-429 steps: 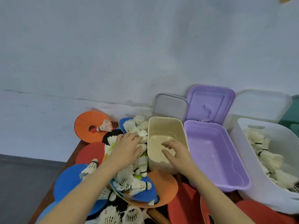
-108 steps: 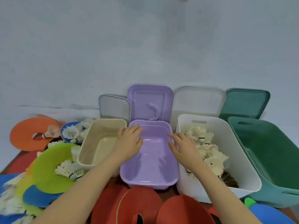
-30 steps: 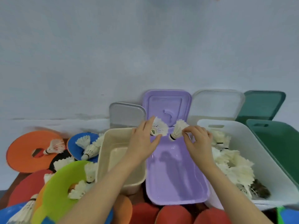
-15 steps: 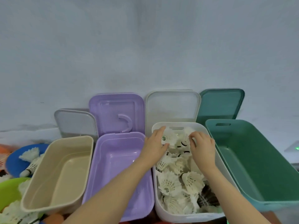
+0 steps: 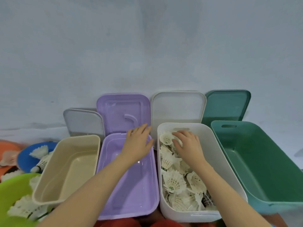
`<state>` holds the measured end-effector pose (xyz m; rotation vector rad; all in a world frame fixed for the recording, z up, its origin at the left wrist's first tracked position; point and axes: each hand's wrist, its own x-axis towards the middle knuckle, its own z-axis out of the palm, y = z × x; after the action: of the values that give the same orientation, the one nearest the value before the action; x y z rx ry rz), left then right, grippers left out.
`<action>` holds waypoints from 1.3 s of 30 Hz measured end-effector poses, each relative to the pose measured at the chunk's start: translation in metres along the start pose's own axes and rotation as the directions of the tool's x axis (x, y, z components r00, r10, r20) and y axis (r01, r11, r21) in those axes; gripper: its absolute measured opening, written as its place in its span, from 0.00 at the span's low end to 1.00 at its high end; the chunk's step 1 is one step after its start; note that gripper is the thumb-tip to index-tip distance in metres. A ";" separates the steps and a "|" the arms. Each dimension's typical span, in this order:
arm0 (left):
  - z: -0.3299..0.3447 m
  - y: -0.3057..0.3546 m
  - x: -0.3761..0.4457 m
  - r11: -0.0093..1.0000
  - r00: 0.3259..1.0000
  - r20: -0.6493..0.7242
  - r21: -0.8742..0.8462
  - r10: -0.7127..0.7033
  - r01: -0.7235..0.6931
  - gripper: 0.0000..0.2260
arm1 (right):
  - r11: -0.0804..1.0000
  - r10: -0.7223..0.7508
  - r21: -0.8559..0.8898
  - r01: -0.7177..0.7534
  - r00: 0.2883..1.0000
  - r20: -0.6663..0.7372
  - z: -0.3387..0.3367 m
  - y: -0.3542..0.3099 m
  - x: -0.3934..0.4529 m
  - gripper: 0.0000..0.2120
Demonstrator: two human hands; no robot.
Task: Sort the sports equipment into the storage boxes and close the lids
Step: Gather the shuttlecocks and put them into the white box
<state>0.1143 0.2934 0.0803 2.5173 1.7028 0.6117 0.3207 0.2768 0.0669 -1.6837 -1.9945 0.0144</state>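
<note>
Four open boxes stand in a row: beige (image 5: 49, 182), purple (image 5: 147, 194), white (image 5: 224, 161) and green (image 5: 262, 169). The white box holds a heap of white shuttlecocks (image 5: 175, 182). My left hand (image 5: 139, 143) hovers flat over the far end of the purple box, fingers apart, holding nothing. My right hand (image 5: 188, 145) is inside the white box, palm down on the shuttlecocks at its far end, fingers spread and gripping none.
Four lids lean on the wall behind the boxes: grey (image 5: 83, 122), purple (image 5: 123, 112), white (image 5: 178, 107), green (image 5: 227, 105). At the left lie a blue disc (image 5: 26, 158), a green disc (image 5: 11, 190) and more loose shuttlecocks (image 5: 24, 208). Red discs show at the bottom edge.
Both hands carried a shuttlecock each from over the purple box to the white box and let go. My left hand has since drawn back over the purple box, empty.
</note>
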 end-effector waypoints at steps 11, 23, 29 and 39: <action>-0.084 -0.113 -0.078 0.994 0.984 -0.160 0.073 -0.073 0.086 0.21 | 0.972 -0.182 0.154 0.177 0.983 0.018 0.035 -0.157 0.018 0.17; -0.118 -0.302 -0.182 0.966 0.968 -0.021 0.061 -0.252 0.253 0.23 | 0.933 -0.244 0.308 0.188 0.957 0.155 0.147 -0.329 0.023 0.14; -0.104 -0.380 -0.212 0.937 0.937 0.027 0.034 -0.348 0.347 0.20 | 0.949 -0.284 0.222 0.224 0.913 0.293 0.190 -0.386 0.029 0.14; -0.075 -0.440 -0.252 0.842 0.829 0.196 -0.027 -0.524 0.538 0.15 | 0.930 -0.299 0.006 0.368 0.745 0.596 0.232 -0.422 0.005 0.11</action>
<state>-0.3803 0.2270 -0.0353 1.8313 2.1184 0.3757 -0.1571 0.2610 0.0096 -1.4653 -2.7953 0.3460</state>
